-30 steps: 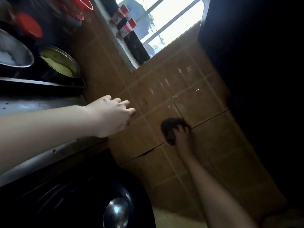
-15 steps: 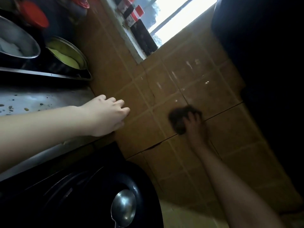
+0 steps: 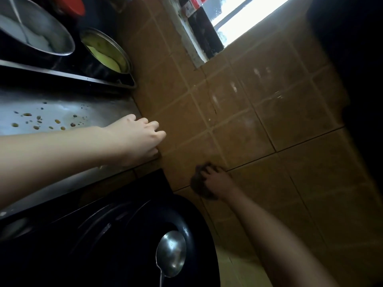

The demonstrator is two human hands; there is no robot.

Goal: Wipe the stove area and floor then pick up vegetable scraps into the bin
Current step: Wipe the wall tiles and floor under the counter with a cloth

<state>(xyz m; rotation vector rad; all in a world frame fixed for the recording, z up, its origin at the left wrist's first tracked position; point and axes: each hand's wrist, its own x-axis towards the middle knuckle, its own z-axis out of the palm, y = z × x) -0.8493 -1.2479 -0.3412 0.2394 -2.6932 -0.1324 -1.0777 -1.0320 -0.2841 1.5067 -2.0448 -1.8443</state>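
Observation:
My right hand (image 3: 217,182) presses a dark scrubbing pad (image 3: 198,183) flat against the brown tiled wall (image 3: 259,125), just right of the black wok's rim. Its fingers curl over the pad. My left hand (image 3: 138,139) rests on the edge of the steel counter (image 3: 62,106) where it meets the wall, fingers bent and holding nothing. Small brown scraps (image 3: 37,122) are scattered over the steel counter to the left of that hand.
A black wok (image 3: 124,235) with a metal ladle (image 3: 171,256) in it sits below the counter. A steel bowl (image 3: 35,36) and a bowl of yellow-green food (image 3: 107,52) stand at upper left. Bottles (image 3: 192,5) line the window sill. Dark bulk fills the right edge.
My right hand has dragged the pad down and to the left along the wall, closer to the wok. The view has tilted; my left hand stays on the counter edge.

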